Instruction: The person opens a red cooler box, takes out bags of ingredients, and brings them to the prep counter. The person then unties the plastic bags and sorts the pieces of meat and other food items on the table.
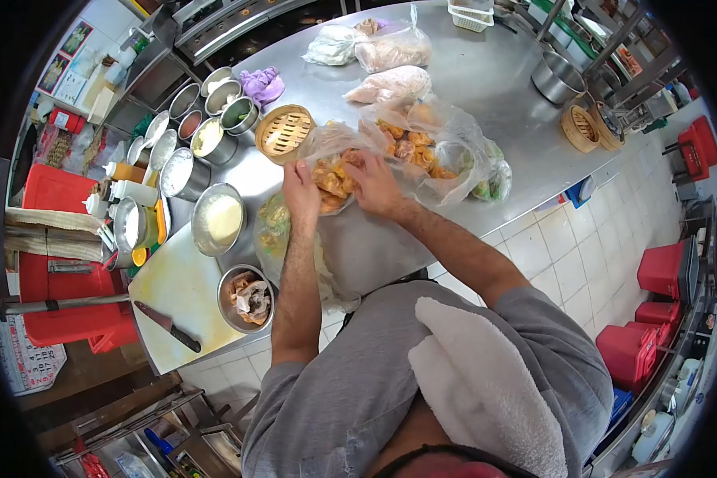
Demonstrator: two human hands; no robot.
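Note:
Both my hands are at an opened clear plastic bag [336, 143] holding orange-brown food pieces [331, 178]. My left hand [301, 191] is closed on the bag's near left edge. My right hand [377, 187] lies at its right side, fingers bent over the orange pieces; what they grip is hard to make out. Right of it, a second open plastic bag [454, 131] contains more orange pieces [414, 151]. Bags with green contents lie beside them, one [492, 177] to the right and one [274, 219] left of my left hand.
Left of my hands are a bamboo steamer [285, 134], several metal bowls, a bowl of pale batter [219, 221], and a cutting board [163, 291] with a knife [167, 326]. A bowl of food scraps [245, 299] stands near the edge. Filled bags [390, 84] lie farther back.

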